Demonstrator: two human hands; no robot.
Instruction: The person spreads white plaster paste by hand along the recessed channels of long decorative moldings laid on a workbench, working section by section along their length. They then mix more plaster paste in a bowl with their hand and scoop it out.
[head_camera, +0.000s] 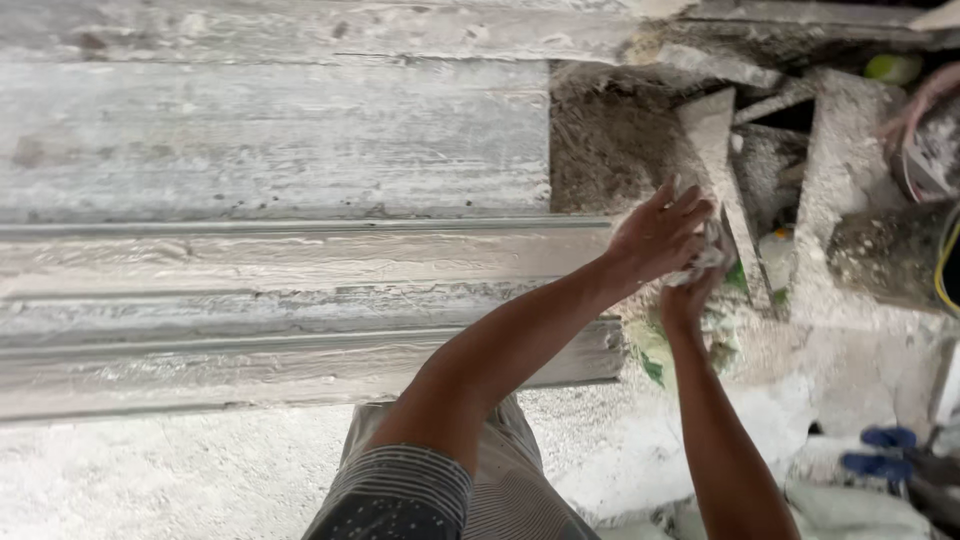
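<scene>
My left hand (660, 235) and my right hand (688, 298) meet just past the right end of a long pale moulded cornice piece (300, 270). Between the two hands is a small whitish lump (705, 262), like wet plaster or a rag. The left hand lies over it with fingers spread. The right hand comes up from below and closes on it. Both forearms are bare and dusted with white. My striped shorts (430, 490) show at the bottom.
Broad plaster-coated slabs (270, 130) lie behind the cornice. Rubble, grey triangular pieces (715, 130) and green scraps (655, 360) fill the right side. Another person's hand (915, 110) shows at the top right. Blue sandals (885, 450) sit at the lower right on the white-dusted floor (150, 470).
</scene>
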